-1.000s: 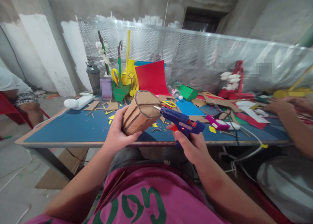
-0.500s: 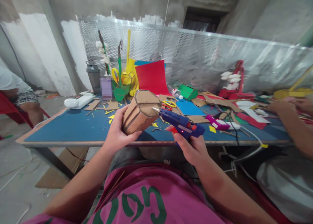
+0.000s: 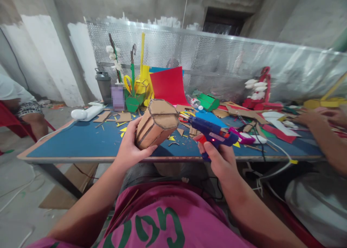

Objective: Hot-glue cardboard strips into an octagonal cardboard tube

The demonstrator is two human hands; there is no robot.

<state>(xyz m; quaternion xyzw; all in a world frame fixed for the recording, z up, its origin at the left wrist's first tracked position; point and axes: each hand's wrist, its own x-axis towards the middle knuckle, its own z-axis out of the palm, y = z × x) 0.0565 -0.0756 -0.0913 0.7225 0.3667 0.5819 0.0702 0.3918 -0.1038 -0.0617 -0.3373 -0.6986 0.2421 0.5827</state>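
My left hand (image 3: 132, 141) grips a many-sided cardboard box (image 3: 158, 123) from its left and underside, tilted above the front of the table. Dark lines run along the box's seams. In my right hand (image 3: 218, 156) is a blue hot glue gun (image 3: 211, 130) with a red trigger and a lit red light. Its nozzle points left at the box, a small gap apart from it. Behind the nozzle lie yellow-handled scissors (image 3: 185, 114), partly hidden. A purple and white tool (image 3: 241, 135) rests just beyond the glue gun.
Cardboard and yellow scraps litter the blue tabletop (image 3: 67, 141). Red card (image 3: 168, 85), a green paper box (image 3: 208, 101) and a dark shaker bottle (image 3: 103, 85) stand toward the back. A white cable (image 3: 282, 148) crosses the right side, near another person's arm (image 3: 322, 136).
The glue gun in my right hand has moved right and slightly down, away from the box. My left hand and the cardboard box have stayed nearly still.
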